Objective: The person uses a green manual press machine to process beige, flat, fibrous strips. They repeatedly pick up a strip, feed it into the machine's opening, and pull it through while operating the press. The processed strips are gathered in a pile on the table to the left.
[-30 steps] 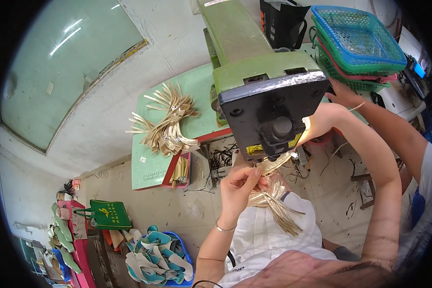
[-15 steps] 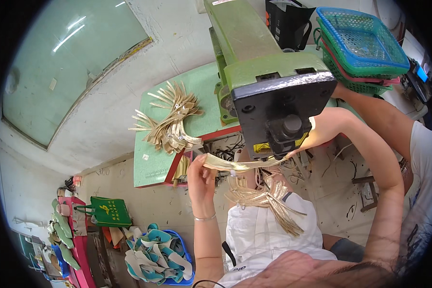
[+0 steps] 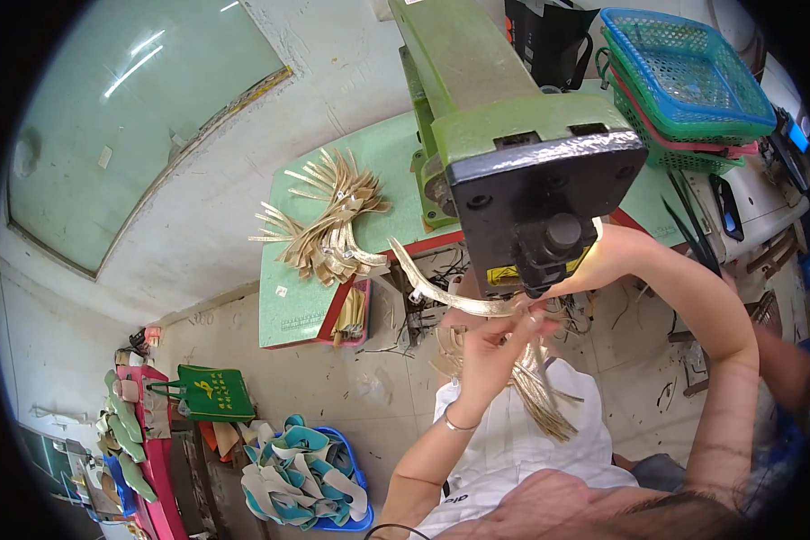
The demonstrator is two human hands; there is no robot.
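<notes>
A gold strap [image 3: 450, 297] curves from the table's front edge to beneath the black head [image 3: 549, 198] of a green press machine [image 3: 463, 54]. My left hand [image 3: 495, 351] is under that head, its thumb and fingers pinched on the strap's right end. Behind the head's lower right corner is my right hand [image 3: 578, 277], next to the same end; its fingers are mostly hidden, so their grip cannot be told. More gold straps [image 3: 544, 405] lie in a bundle on my white-clothed lap. Another fanned pile of gold straps [image 3: 333, 225] rests on the green table [image 3: 292, 306].
Stacked plastic baskets [image 3: 684, 81] stand at the back right, near a phone [image 3: 725, 207]. A co-worker's blurred arm [image 3: 787, 373] shows at the right rim. On the floor at left are a green bag [image 3: 211, 391] and a blue tub [image 3: 362, 504] of teal and white pieces.
My left hand has left the strap's left end and moved right to its other end under the machine head. That left end now hangs free. The co-worker has moved back from the baskets.
</notes>
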